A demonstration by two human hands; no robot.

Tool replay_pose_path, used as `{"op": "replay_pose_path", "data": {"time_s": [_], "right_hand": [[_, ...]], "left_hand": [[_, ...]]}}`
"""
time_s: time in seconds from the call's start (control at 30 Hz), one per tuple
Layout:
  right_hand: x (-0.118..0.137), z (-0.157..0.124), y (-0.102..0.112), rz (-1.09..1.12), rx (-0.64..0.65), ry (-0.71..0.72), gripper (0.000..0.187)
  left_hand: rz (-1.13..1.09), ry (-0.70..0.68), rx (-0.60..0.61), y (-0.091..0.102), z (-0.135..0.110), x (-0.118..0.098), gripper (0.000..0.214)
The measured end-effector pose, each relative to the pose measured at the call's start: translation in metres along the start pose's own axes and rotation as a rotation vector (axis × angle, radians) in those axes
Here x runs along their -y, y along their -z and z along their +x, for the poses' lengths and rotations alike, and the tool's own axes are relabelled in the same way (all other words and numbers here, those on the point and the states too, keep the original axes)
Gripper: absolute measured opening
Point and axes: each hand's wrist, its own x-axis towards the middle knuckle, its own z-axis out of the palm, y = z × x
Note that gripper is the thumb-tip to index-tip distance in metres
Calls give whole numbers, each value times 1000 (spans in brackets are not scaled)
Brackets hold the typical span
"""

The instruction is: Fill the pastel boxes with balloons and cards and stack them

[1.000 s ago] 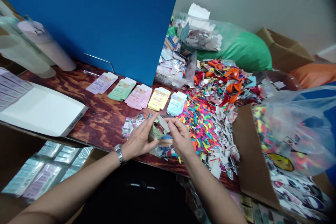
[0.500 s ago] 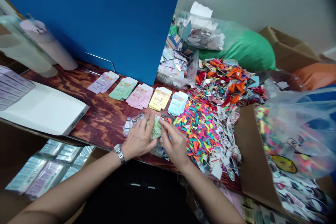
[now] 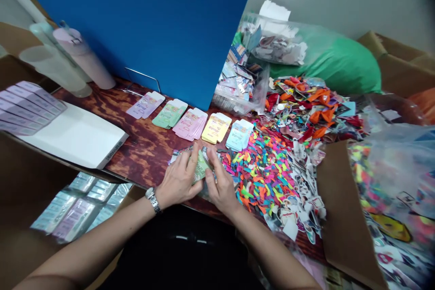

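A small green printed card box (image 3: 201,167) is between my two hands at the front of the table. My left hand (image 3: 178,181) is closed on its left side, the fingers lying across it and the thumb below. My right hand (image 3: 222,188) grips the right edge, with thumb and fingers bent round it. The hands partly cover the box. Just beyond them lie flat boxes in small stacks: purple (image 3: 145,104), green (image 3: 170,113), pink (image 3: 190,124), yellow (image 3: 216,128) and blue (image 3: 239,135). Printed cards (image 3: 174,156) show partly behind my left hand.
Right of my hands spreads a heap of small neon-coloured pieces (image 3: 265,172), with white cut-out stickers (image 3: 301,195) beside it. A cardboard box (image 3: 346,213) stands farther right. At left are a white box (image 3: 81,133) and bottles (image 3: 83,56). A blue panel (image 3: 136,22) rises behind.
The view has swung left, so things sit farther right. My right fingers have straightened upward along the green box's edge. Both hands stay on the box.
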Motion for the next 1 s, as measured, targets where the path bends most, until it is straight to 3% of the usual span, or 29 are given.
{"op": "replay_pose_path", "data": {"time_s": [0.27,0.37,0.47,0.57,0.7,0.77,0.87,1.0], "right_hand": [[0,12,-19,3,180,161,70],[-1,9,-19,-1,172,162,74],[-9,7,-16,-24,100,78,72],[-17,5,-13,-39,91,49,69],[-21,-1,-10,-73,70,84,67],[-20,-2,-9,-70,67,65,65],[-16,-1,-7,-44,67,46,63],[-6,2,-5,-40,86,99,63]], "left_hand": [[67,62,47,8,-15,14,93],[206,195,35,23,-23,43,89],[449,401,-10,41,-39,86,87],[608,517,54,52,-57,125,81],[645,570,58,57,-62,146,81],[605,497,-24,55,-46,146,82],[423,326,-101,42,5,140,79],[230,422,-28,9,87,138,79]]}}
